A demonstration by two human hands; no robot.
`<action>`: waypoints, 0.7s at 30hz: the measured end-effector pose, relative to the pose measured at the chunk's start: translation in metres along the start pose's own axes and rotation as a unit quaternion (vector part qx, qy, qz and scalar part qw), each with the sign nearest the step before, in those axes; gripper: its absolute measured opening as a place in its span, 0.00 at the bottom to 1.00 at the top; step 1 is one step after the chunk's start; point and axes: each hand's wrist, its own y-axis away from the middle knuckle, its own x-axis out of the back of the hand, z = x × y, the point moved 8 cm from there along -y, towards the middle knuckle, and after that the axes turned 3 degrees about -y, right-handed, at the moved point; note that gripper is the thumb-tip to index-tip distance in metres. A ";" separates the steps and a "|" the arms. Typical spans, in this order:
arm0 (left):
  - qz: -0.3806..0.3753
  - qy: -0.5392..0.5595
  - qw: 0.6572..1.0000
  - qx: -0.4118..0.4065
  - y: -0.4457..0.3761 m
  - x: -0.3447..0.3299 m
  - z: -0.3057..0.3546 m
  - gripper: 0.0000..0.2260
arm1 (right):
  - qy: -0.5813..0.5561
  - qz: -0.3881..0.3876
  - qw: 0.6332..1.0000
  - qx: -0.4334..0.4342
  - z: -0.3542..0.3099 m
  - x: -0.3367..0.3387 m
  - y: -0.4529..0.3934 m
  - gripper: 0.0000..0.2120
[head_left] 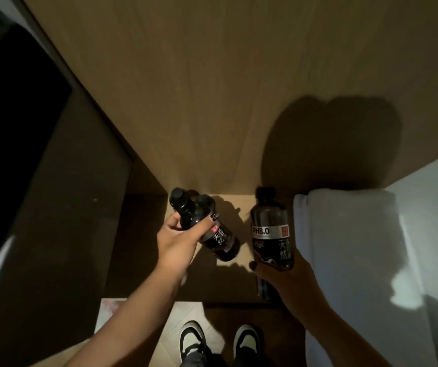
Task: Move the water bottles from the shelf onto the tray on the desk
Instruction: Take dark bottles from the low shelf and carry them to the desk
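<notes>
Bottles in transit: left hand (178, 242) wraps its fingers (207, 223) round the shoulders of two dark water bottles (199, 221), tilted for clearance; right hand (281, 274) grips a third, the PH8.0 bottle (270, 234), upright by its base. All three hang above the wooden shelf (233, 207), beside a folded white towel (345, 234). Tray not in view.

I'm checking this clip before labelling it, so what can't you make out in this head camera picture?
- Tray and desk: not in the head view, so the goal spot is unknown.
- Left hand: holds what looks like two bottles; dim light and overlap blur the count.
- Right bottle: its base is hidden by the right hand.
- Dark object: cut off by the left edge, unidentifiable.
</notes>
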 end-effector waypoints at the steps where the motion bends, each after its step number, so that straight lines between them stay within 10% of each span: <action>1: -0.008 0.041 0.999 0.010 0.010 -0.003 0.014 0.14 | 0.011 -0.003 1.000 0.008 -0.015 0.004 0.007 0.18; 8: -0.044 0.328 0.942 0.052 0.088 -0.014 0.116 0.26 | -0.014 -0.052 0.997 0.050 -0.123 0.022 0.063 0.11; 18: -0.070 0.314 0.945 0.067 0.209 0.007 0.209 0.23 | -0.106 -0.122 0.981 0.109 -0.229 0.009 0.139 0.30; 21: -0.120 0.295 0.948 0.011 0.245 0.026 0.222 0.41 | -0.106 -0.177 0.971 0.120 -0.247 -0.003 0.157 0.25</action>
